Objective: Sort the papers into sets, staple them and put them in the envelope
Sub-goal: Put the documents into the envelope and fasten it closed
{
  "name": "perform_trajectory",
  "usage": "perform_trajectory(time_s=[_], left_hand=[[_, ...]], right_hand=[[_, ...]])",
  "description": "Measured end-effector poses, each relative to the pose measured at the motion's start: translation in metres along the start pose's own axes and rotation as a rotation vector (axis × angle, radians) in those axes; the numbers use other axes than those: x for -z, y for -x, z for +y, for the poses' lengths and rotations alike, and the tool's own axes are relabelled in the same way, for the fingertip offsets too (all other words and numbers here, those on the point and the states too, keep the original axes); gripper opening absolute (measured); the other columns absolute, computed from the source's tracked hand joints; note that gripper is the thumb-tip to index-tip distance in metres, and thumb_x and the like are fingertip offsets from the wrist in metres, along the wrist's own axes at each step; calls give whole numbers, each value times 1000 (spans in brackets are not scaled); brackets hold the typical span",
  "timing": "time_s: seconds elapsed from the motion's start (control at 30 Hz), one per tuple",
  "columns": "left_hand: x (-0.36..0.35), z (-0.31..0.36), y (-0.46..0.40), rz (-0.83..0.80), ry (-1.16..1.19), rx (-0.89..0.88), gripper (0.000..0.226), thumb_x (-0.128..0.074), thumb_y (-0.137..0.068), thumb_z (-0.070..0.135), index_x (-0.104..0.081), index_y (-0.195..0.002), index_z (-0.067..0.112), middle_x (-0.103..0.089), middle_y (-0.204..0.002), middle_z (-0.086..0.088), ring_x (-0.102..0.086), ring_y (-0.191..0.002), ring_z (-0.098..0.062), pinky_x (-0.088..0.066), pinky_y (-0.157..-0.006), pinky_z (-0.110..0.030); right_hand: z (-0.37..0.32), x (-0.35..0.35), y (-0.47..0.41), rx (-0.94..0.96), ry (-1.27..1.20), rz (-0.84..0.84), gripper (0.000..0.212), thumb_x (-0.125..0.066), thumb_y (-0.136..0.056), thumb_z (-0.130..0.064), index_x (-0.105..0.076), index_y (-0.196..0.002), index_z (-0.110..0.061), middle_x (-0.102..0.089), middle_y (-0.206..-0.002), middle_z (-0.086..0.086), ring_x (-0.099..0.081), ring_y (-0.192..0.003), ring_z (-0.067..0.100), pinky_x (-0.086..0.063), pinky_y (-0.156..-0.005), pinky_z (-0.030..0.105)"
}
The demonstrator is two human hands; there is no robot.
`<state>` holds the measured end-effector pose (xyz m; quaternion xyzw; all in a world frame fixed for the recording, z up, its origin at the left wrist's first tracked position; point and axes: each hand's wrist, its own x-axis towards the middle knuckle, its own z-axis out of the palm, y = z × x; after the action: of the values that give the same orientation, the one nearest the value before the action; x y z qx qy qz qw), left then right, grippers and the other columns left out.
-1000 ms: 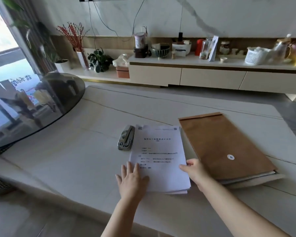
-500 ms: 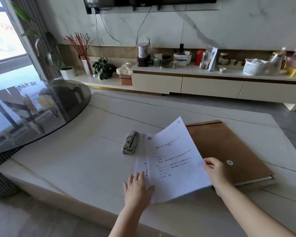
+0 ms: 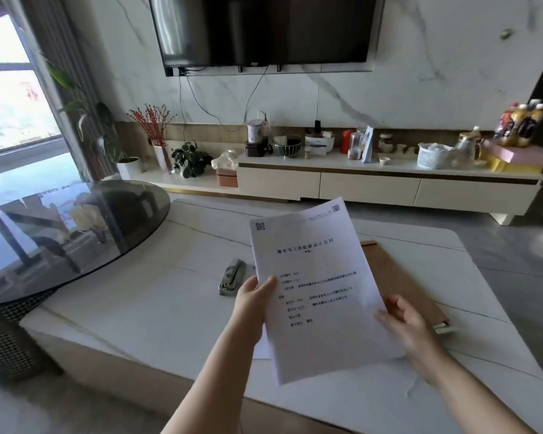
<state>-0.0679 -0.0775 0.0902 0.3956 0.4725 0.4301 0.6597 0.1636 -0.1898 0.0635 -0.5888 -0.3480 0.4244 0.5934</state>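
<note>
A printed white sheet (image 3: pixel 317 277) is raised above the white table (image 3: pixel 138 308), tilted toward me. My left hand (image 3: pixel 253 299) grips its left edge, thumb on the front. My right hand (image 3: pixel 403 321) holds its lower right edge with the fingers on top of the page. A sliver of the remaining paper stack (image 3: pixel 262 349) shows on the table under the sheet; most of it is hidden. A brown envelope (image 3: pixel 398 277) lies flat to the right, partly behind the sheet. A metal stapler (image 3: pixel 231 277) lies on the table just left of my left hand.
A round dark glass table (image 3: pixel 60 233) overlaps the white table's left end. Beyond is a low TV cabinet (image 3: pixel 373 183) crowded with jars, bowls, a basket and plants, under a wall TV (image 3: pixel 264 29). A grey floor runs to the right.
The top sheet has come up off the stack and now is held up in both hands. My left hand left the stack to grip the sheet's left edge. The view has tipped upward.
</note>
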Motion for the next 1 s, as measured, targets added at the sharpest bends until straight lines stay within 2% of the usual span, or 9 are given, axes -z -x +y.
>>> perform_trajectory(time_s=[0.1, 0.27, 0.4, 0.5, 0.53, 0.63, 0.73, 0.9, 1.0], left_hand=[[-28, 11, 24, 42, -132, -119, 5, -57, -94, 13, -61, -95, 11, -69, -91, -9, -64, -76, -22, -56, -75, -38], [-59, 33, 48, -31, -558, -343, 13, -48, -96, 20, -52, -87, 11, -62, -82, -8, -57, -72, -24, -49, -67, -38], [-80, 46, 65, -105, -1199, -619, 21, -36, -101, 27, -51, -90, 18, -57, -81, 7, -54, -72, -16, -38, -72, -33], [-98, 50, 66, -175, -1406, -748, 19, -35, -101, 28, -52, -93, 24, -60, -93, 4, -57, -89, -22, -37, -87, -34], [-104, 50, 63, -203, -1439, -748, 17, -36, -101, 28, -50, -91, 26, -59, -93, 4, -57, -92, -23, -36, -90, -34], [-122, 46, 56, -247, -1475, -746, 19, -35, -102, 29, -54, -96, 27, -56, -91, 7, -55, -95, -21, -30, -103, -41], [-141, 36, 50, -252, -1511, -755, 24, -38, -101, 29, -60, -110, 25, -63, -106, 4, -55, -107, -19, -19, -114, -44], [-158, 6, 29, -192, -1282, -778, 24, -51, -96, 28, -62, -118, 27, -65, -118, 7, -56, -111, -17, -34, -103, -34], [-156, -19, 12, -98, -1171, -679, 25, -52, -94, 20, -62, -116, 18, -63, -115, -1, -58, -104, -25, -47, -87, -37]], right_hand=[[-15, 7, 14, -33, 122, -51, 23, -63, -86, 0, -54, -105, -11, -63, -113, 20, -65, -87, 21, -53, -71, 33], [-65, 27, 25, 16, 400, 31, 87, -75, -80, -12, -21, -148, -18, -42, -137, 8, -47, -119, 20, -41, -95, 32], [-107, 47, 32, 232, 622, 83, 86, -74, -81, -12, -23, -149, -13, -36, -142, 2, -36, -133, 22, -31, -98, 25], [-117, 63, 35, 231, 577, 9, 80, -73, -82, -16, -24, -145, -25, -48, -134, -5, -49, -119, 14, -44, -97, 30], [-116, 69, 35, 187, 525, -43, 72, -72, -83, -15, -29, -139, -29, -56, -123, -8, -56, -110, 11, -49, -89, 28], [-104, 87, 37, 88, 381, -139, 41, -70, -84, -9, -53, -121, -13, -71, -101, -5, -69, -91, 10, -56, -77, 27], [-81, 104, 38, 12, 278, -183, 26, -61, -89, -2, -60, -112, -14, -73, -103, 1, -70, -93, 14, -55, -74, 23], [-26, 147, 30, -139, 148, 134, 17, -55, -90, 4, -66, -90, -9, -72, -86, 6, -69, -69, 16, -53, -59, 25], [13, 179, 28, -243, 33, 331, 12, -57, -90, 3, -64, -89, -6, -69, -79, 8, -63, -71, 24, -47, -70, 33]])
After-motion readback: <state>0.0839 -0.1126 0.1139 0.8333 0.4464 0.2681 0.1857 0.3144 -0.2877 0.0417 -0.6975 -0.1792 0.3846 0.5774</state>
